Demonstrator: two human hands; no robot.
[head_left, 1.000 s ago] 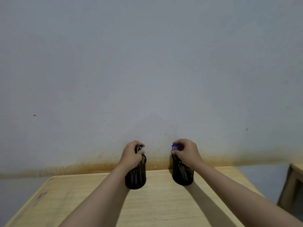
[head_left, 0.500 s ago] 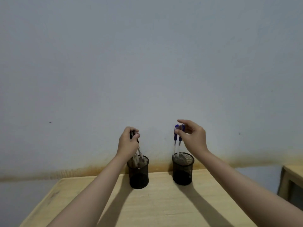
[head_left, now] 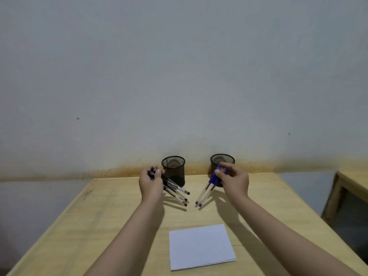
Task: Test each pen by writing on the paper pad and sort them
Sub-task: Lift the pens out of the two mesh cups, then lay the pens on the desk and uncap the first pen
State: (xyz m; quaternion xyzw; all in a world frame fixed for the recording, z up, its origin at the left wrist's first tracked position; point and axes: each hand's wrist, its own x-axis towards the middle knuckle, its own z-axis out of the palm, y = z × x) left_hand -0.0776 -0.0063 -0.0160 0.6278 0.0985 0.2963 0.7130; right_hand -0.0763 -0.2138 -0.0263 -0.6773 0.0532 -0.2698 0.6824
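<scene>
A pale wall [head_left: 179,76] fills most of the view above a light wooden table [head_left: 95,226], seen from a person's head looking down over both forearms. A white pad [head_left: 201,247] lies flat near the table's near edge, about midway between its side edges, blank as far as can be seen. Two black mesh cups stand close to the far edge, near the wall: the left cup [head_left: 173,169] and the right cup [head_left: 222,161], both seemingly holding nothing. The left hand [head_left: 151,184] hovers above the table in front of the left cup, fingers curled round a bundle of black pens [head_left: 176,193]. Their long axes slant down and to the right, toward the table's middle, tips lowest. The right hand [head_left: 235,181], in front of the right cup, pinches two blue pens [head_left: 207,191] by their caps; these slant down and to the left, tips toward the black ones. No pen touches the table or pad. The step looks like an early one: the pens are out of the cups and nothing is tested. Next, probably, the bundles need laying down so that one pen can be picked out and brought to the pad.
</scene>
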